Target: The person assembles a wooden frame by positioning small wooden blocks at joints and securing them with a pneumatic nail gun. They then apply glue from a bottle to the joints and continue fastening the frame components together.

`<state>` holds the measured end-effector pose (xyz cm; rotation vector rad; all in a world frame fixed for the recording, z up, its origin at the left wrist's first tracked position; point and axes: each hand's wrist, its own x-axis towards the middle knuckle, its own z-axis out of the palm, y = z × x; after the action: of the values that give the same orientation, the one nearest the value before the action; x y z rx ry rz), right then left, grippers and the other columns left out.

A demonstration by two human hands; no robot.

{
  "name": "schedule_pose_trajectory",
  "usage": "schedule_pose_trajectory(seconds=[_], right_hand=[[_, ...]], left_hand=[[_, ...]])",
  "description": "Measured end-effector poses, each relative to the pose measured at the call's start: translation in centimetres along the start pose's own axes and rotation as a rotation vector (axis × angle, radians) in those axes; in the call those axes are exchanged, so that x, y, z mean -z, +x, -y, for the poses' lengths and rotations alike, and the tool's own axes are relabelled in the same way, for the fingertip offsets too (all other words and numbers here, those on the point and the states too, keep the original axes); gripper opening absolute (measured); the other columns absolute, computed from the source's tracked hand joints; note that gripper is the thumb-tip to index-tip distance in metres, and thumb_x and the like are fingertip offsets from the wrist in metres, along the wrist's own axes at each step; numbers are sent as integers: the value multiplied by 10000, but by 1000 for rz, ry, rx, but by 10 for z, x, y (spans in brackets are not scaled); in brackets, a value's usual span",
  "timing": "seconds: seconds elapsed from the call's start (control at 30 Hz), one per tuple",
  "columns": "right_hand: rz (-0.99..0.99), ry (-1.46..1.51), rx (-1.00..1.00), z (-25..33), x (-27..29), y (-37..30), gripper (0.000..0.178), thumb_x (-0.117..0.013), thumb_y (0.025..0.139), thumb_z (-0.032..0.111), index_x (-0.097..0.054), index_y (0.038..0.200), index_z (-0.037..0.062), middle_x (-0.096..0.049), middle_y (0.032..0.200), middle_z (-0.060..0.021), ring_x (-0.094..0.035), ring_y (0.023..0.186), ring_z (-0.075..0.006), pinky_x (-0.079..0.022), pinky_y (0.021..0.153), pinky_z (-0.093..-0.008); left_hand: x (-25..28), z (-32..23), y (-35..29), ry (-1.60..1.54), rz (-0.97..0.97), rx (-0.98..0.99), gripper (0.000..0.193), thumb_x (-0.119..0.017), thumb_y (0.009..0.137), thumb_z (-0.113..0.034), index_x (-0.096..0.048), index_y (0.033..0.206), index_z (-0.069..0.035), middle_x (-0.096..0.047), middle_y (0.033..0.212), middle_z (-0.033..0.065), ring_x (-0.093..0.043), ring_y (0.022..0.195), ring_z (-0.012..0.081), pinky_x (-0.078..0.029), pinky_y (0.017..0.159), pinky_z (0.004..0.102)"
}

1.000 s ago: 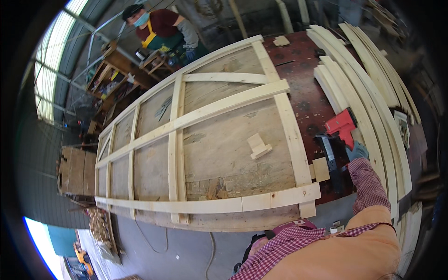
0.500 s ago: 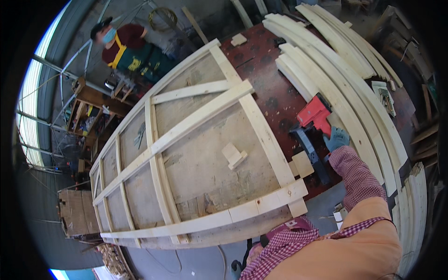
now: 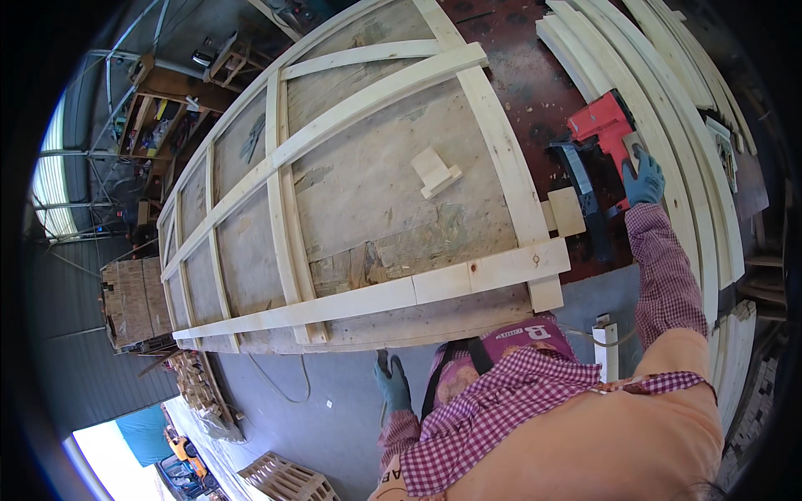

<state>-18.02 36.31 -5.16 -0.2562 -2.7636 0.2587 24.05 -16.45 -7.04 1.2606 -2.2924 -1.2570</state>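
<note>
Timber frame [image 3: 468, 275] and nail gun [image 3: 603, 121] on the workbench

Pale rails and crossbars of the timber frame lie over a worn brown board [image 3: 393, 192]. To the right, curved planks [image 3: 668, 159] are stacked near a bare strip of dark red tabletop [image 3: 535, 117]. There the red nail gun lies between the timber frame and planks. The gloved right hand [image 3: 645, 179] is at its handle; whether the fingers close around it, I cannot tell. The gloved left hand [image 3: 393, 384], fingers loosely spread, hangs beside the near edge. Inside one bay rests a small T-shaped wooden piece [image 3: 434, 173].
</note>
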Motion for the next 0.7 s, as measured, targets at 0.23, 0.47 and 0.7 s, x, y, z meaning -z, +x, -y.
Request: schedule_pose_trajectory(seconds=[0.23,0.47,0.7], right_hand=[[72,944,-228,51,-27,-133,356,-566,836,16,-535,1190,32,-599,1120,-82,-561,1038,-170,-432,913,-294],[309,1218,-854,57,-89,-264,408,-518,902,209,-494,1261,16,-564,1216,-81,-521,1090,-179,-387,937,-268],[624,685,-559,67,-50,-239,398,-475,905,283,-492,1271,126,-572,1175,-171,-552,1081,-303,-423,907,-359]], left_hand=[[-19,-49,75,99,127,-189,338,-597,859,-116,-508,1148,34,-521,1148,168,-490,1090,268,-375,952,340],[-5,-20,137,-413,216,573,656,-598,851,-348,-275,1388,-154,-294,1430,114,-384,1251,240,-314,1010,436],[-5,4,154,-697,322,905,918,-656,778,-422,-77,1428,-128,-186,1479,109,-320,1304,312,-324,1032,497]])
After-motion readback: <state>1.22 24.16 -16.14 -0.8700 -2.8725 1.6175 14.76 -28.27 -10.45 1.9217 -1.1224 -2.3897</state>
